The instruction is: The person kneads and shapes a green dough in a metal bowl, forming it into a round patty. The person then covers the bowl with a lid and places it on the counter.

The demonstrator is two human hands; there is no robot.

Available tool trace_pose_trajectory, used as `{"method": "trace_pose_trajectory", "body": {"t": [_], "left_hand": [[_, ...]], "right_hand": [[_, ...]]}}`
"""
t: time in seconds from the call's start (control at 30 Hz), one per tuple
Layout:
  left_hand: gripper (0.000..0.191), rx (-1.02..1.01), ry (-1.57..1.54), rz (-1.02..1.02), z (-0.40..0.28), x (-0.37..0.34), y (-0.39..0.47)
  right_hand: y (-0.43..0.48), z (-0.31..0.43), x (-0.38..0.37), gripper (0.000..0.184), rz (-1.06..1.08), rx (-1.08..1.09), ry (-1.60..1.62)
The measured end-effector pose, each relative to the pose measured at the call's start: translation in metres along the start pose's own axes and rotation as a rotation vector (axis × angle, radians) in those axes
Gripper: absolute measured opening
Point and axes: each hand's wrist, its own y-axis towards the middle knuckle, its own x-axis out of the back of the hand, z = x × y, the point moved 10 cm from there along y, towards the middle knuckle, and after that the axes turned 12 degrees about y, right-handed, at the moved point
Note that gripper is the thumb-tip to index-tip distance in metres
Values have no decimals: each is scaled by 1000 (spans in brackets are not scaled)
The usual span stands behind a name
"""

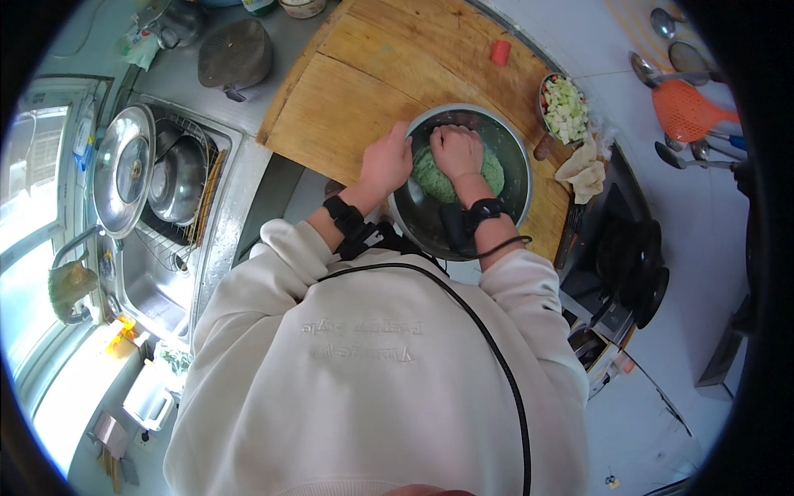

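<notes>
A large stainless steel bowl (526,186) stands at the near edge of a wooden board, with a mass of green dough (437,180) inside it. My right hand (459,149) is down in the bowl, its curled fingers pressed on the dough. At the bowl's left side, my left hand (386,161) grips the rim between thumb and fingers. Both wrists wear black straps, and a black cable runs from the right one. The undersides of my right fingers are hidden.
The wooden board (372,56) bears a red cylindrical object (500,53). A bowl of chopped vegetables (564,108) and a crumpled pale cloth (583,170) lie right. Left are a sink (155,297) with a dish rack and a pot lid (124,170). Black pans (626,254) are at right.
</notes>
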Motion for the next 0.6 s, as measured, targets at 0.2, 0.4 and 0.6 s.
{"method": "trace_pose_trajectory", "body": {"t": [0.2, 0.4, 0.6], "left_hand": [[21, -7, 61, 17, 2, -6, 3], [19, -34, 17, -14, -4, -2, 5], [20, -62, 7, -32, -3, 2, 8]], "right_hand": [[-24, 39, 41, 36, 266, 20, 56], [-84, 88, 59, 30, 391, 206, -68], [-99, 101, 70, 29, 329, 442, 206]]}}
